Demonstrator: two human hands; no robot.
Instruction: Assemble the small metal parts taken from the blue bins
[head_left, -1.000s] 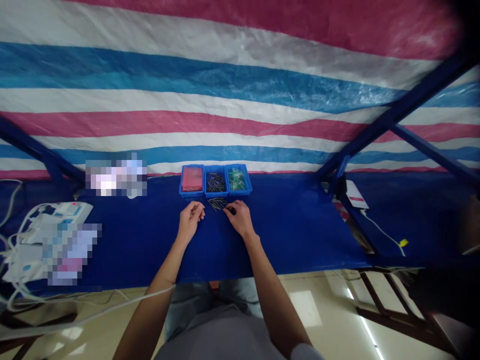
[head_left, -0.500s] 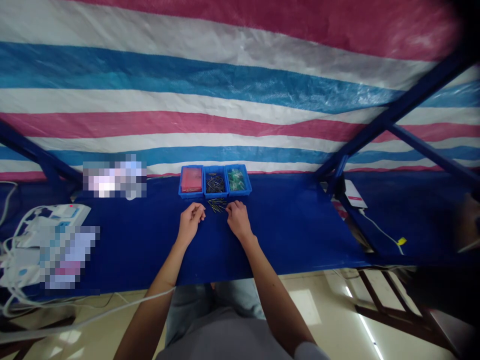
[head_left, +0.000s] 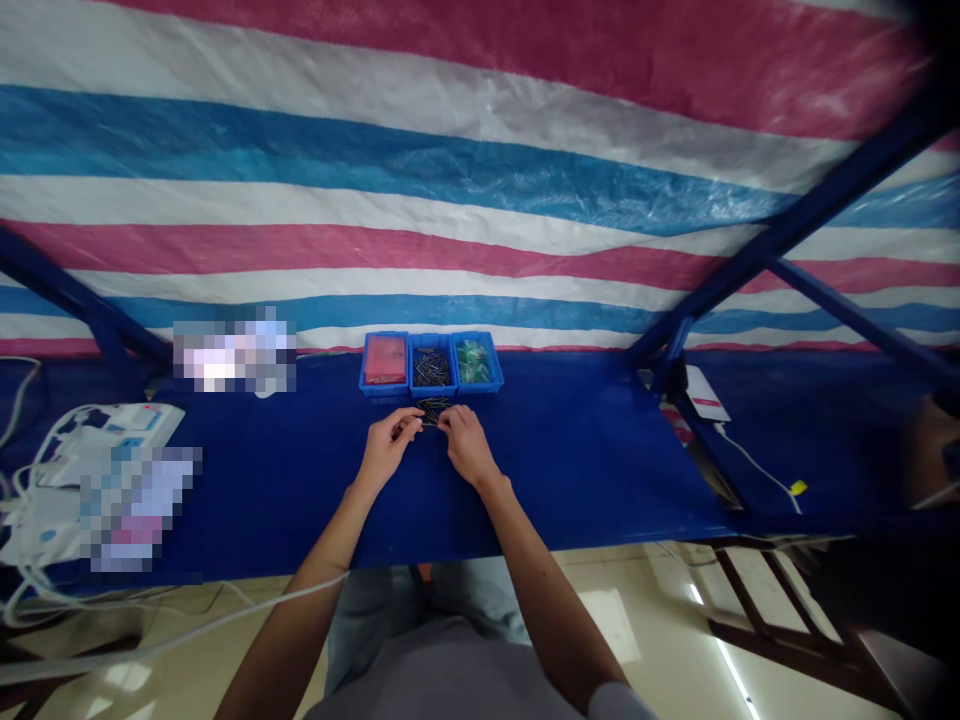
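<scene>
A small pile of thin dark and brassy screws (head_left: 433, 407) lies on the blue tabletop, just in front of the bins. My left hand (head_left: 391, 442) is closed in a pinch at the near left of the pile. From the right, my right hand (head_left: 466, 442) pinches with thumb and forefinger close to the left fingertips. A thin screw spans the small gap between both sets of fingertips; its ends are hidden. Behind the pile, the middle blue bin (head_left: 431, 368) holds many similar dark screws.
The left bin (head_left: 386, 362) holds flat red packets, the right bin (head_left: 475, 362) green and clear plastic pieces. A power strip (head_left: 154, 425) with tangled white cables lies left. A white device (head_left: 706, 393) with a cable lies right, beside a blue frame bar (head_left: 724, 285).
My right hand has moved left and slightly nearer me, to the left fingertips. My left hand has shifted a little right, and a thin screw now shows between them.
</scene>
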